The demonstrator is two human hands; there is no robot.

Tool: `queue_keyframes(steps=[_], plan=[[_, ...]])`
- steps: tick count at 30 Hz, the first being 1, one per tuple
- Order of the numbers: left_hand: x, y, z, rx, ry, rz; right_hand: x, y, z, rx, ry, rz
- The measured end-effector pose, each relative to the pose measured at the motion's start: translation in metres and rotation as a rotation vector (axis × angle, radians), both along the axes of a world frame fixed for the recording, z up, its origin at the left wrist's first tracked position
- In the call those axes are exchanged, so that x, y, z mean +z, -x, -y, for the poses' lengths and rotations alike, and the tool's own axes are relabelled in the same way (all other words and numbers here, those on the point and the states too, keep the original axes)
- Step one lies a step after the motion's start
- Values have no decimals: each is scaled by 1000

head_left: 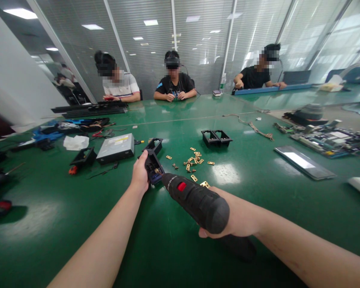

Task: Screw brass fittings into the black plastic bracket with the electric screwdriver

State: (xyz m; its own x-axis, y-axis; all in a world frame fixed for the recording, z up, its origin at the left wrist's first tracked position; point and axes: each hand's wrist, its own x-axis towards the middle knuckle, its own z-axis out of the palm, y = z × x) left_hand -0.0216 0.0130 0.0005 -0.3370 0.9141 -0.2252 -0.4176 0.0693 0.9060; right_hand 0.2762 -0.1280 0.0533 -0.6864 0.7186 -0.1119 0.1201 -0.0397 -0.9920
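Observation:
My left hand grips a black plastic frame with two openings, tilted above the green table. Wrapped around the handle of a black cordless drill with a red switch, my right hand holds it so that its nose points at the near opening of the frame. The drill's tip is at the frame's near end; whether it touches a screw I cannot tell. A small brass-coloured piece shows inside the frame. Beyond the drill lie several small brass plates and screws. Another black double frame stands farther back.
Left of the frame lie a silver disc drive, another black frame and a white tissue. A flat panel with a screen and a circuit board lie at right. Three people sit across the green table.

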Motion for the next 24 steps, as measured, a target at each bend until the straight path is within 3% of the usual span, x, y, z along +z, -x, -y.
queue_keyframes(steps=[24], plan=[[2,-2,1,2,0,-4,-3,0,-2,9,-1,-8]])
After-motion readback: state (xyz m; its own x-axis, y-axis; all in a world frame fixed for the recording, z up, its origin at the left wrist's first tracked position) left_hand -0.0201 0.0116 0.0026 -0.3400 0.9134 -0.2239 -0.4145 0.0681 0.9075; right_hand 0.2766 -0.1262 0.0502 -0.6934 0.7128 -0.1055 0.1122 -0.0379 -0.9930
